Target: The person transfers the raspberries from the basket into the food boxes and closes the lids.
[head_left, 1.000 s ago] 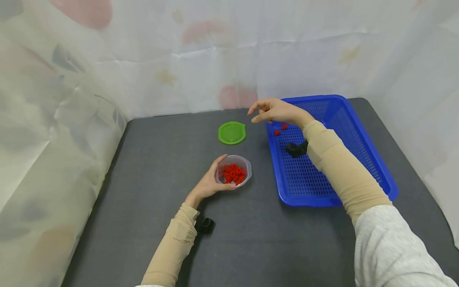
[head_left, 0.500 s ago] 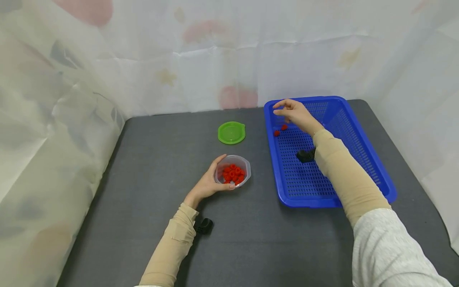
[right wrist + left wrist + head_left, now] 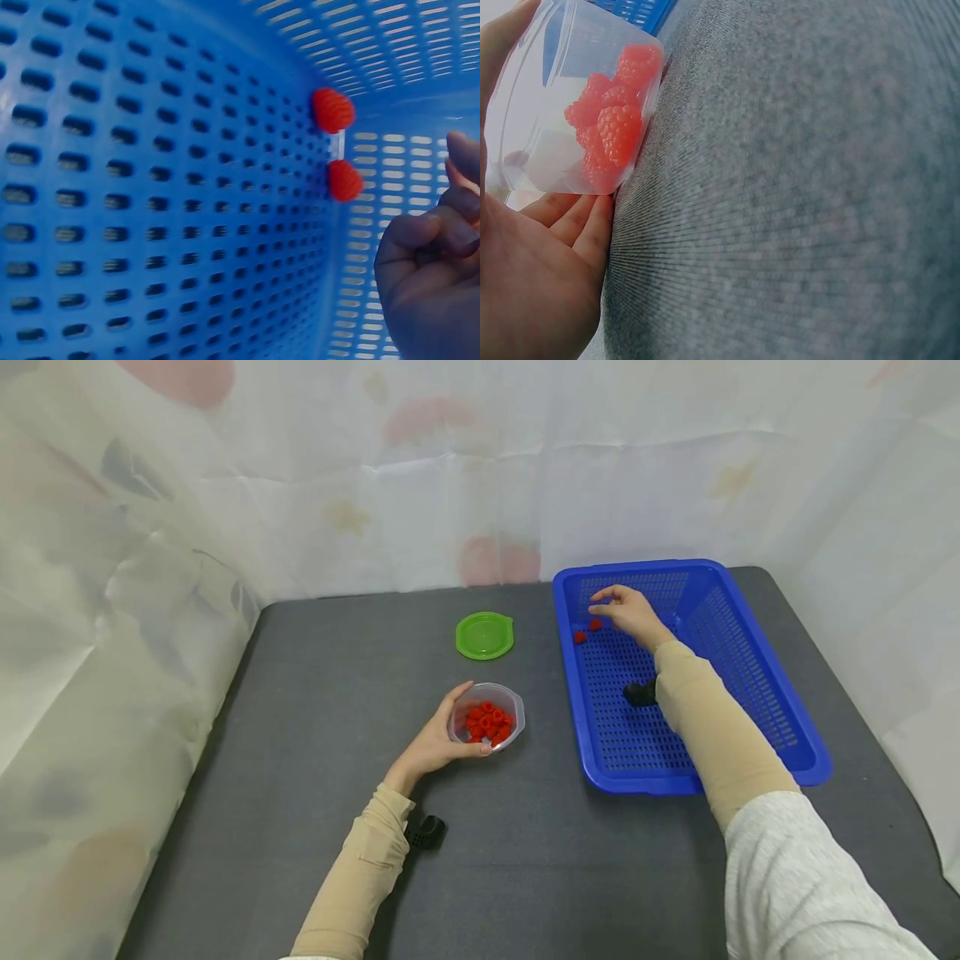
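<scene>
My left hand (image 3: 431, 745) grips a clear plastic tub (image 3: 513, 700) on the grey table, thumb at its near side and fingers round the far side. Inside lie several red raspberries (image 3: 489, 723), seen through the wall in the left wrist view. Over the back left corner of a blue perforated basket (image 3: 637, 747) is my right hand (image 3: 633, 615), thumb and forefinger apart, holding nothing. Two raspberries sit on the basket floor beneath its fingertips, by the left wall: one raspberry (image 3: 333, 110) and another raspberry (image 3: 346, 181), both apart from the fingers.
A green lid (image 3: 484, 636) lies flat behind the tub, left of the basket. The basket's raised rim surrounds the right hand's area. Patterned white curtains (image 3: 420, 510) hang behind and at both sides of the table (image 3: 337, 693).
My right hand has moved right from beside the basket's left rim, then lowered into its back left corner. The left hand and tub stay in place.
</scene>
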A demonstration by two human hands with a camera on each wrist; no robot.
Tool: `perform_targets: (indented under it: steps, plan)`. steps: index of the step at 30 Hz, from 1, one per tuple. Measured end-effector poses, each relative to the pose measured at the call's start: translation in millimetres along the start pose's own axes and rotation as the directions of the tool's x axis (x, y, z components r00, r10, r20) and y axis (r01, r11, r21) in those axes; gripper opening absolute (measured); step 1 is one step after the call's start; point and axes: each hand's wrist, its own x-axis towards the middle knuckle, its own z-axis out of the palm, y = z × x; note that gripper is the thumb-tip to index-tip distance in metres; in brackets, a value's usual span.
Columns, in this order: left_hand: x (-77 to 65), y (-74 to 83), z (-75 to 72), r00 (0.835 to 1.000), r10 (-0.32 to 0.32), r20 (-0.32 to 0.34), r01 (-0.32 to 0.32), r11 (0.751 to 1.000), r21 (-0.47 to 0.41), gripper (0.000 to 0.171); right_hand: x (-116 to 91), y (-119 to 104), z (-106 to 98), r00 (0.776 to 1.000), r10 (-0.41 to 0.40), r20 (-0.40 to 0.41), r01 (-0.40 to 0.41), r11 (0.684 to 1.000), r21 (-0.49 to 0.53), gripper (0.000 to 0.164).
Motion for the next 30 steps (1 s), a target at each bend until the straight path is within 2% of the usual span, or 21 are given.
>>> perform_targets:
  steps: [6, 14, 18, 25, 30]
  plan:
    - [-8.5, 23.2, 0.3, 1.000, -0.027, 0.009, 0.027, 1.000, -0.006, 0.098, 5, 11, 5, 0.998, 0.054, -0.042, -0.058, 0.995, -0.081, 0.047]
    - [-8.5, 26.1, 1.3, 1.000, -0.028, 0.006, 0.028, 1.000, 0.006, 0.098, 9, 21, 15, 0.992, 0.099, -0.075, -0.109, 0.985, -0.131, 0.042]
    - [-7.3, 23.5, 1.4, 1.000, -0.017, 0.004, 0.017, 1.000, 0.009, 0.099, 9, 23, 17, 0.992, 0.101, -0.077, -0.113, 0.977, -0.178, 0.041]
    - [0.4, -0.1, 1.5, 1.000, -0.002, -0.018, 0.003, 1.000, 0.007, 0.100, 7, 24, 19, 0.991, 0.110, -0.079, -0.126, 0.962, -0.242, 0.044]
    - [0.4, -4.4, 1.3, 0.999, 0.012, -0.029, -0.011, 1.000, 0.025, 0.101, 5, 23, 22, 0.992, 0.083, -0.096, -0.107, 0.955, -0.278, 0.041]
